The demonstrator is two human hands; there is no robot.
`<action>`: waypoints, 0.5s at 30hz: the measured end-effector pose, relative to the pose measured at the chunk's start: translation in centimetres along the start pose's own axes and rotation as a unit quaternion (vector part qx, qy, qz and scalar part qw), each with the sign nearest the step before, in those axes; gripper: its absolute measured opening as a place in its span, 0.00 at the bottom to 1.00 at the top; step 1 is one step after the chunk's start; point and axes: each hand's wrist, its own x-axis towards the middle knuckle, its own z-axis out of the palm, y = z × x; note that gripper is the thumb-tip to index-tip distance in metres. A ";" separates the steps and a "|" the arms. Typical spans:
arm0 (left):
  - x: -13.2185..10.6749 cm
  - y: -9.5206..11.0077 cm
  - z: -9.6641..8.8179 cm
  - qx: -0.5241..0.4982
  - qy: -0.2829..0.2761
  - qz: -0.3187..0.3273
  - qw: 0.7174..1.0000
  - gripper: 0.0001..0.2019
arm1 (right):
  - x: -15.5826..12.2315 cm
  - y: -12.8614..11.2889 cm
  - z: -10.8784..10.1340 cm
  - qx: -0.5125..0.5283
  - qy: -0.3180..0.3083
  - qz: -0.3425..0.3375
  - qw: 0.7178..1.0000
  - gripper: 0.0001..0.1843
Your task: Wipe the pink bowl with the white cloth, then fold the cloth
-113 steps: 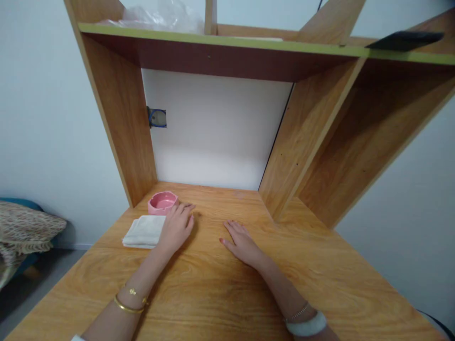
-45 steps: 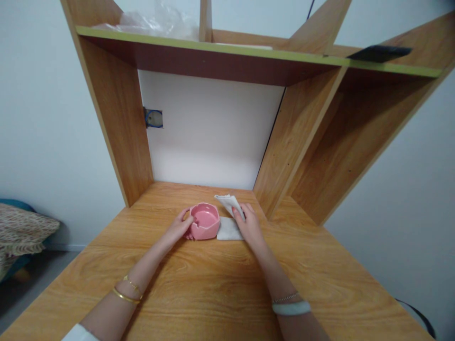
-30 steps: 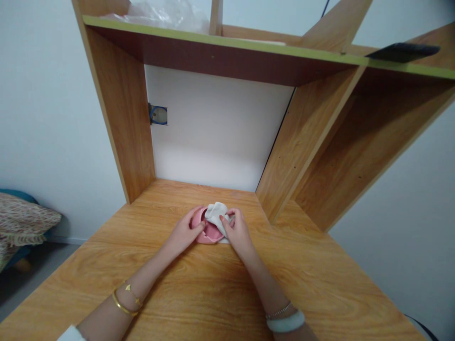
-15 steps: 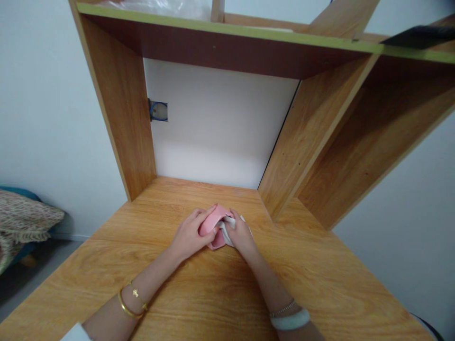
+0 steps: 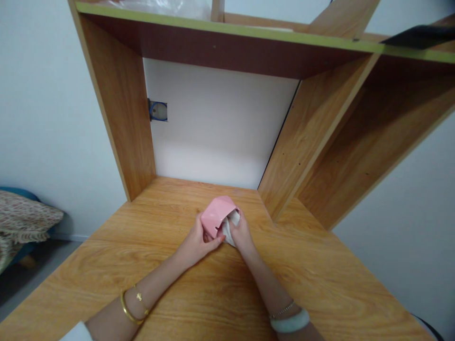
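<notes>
A small glossy pink container (image 5: 219, 210) with angled sides is tilted above the desk, its hollow side facing me and to the right. Round its left side and underside my left hand (image 5: 199, 239) is closed, thumb near the rim. My right hand (image 5: 241, 232) pinches a crumpled white cloth or tissue (image 5: 228, 232) and presses it into the container's opening. Those right fingertips are partly hidden inside. I cannot tell whether the white piece is fabric or paper.
The wooden desk top (image 5: 213, 293) stretches under both arms. Behind stand a left side panel (image 5: 117, 109), a right upright panel (image 5: 313, 142) and an overhead shelf (image 5: 220, 45). A wall box with wires (image 5: 158, 111) sits in the white back panel. A patterned blanket (image 5: 28, 215) lies at far left.
The pink container has been turned and raised a little, so more of its outer surface shows. My left hand has shifted lower around it. The white piece stays in my right hand.
</notes>
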 end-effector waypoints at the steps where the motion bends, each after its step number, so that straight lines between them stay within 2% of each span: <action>1: 0.0 0.2 0.0 0.011 0.007 -0.004 1.000 0.26 | -0.1 -0.1 0.1 -0.005 0.005 0.001 1.000 0.31; 3: 0.0 0.6 -0.2 0.042 0.021 -0.020 0.999 0.21 | -0.3 -0.3 0.2 -0.030 0.019 0.010 0.999 0.37; 6: 0.2 0.7 -0.4 0.071 0.041 -0.031 0.996 0.18 | -0.4 -1.3 -0.3 -0.099 0.028 0.020 0.994 0.42; 11: 0.3 0.4 -0.3 0.075 0.020 -0.025 0.997 0.23 | -0.5 -3.5 -2.0 -0.260 0.017 0.024 0.965 0.39; 15: 0.2 0.2 -0.3 0.076 0.024 -0.051 0.996 0.23 | -0.7 -4.3 -2.6 -0.323 0.018 -0.011 0.946 0.38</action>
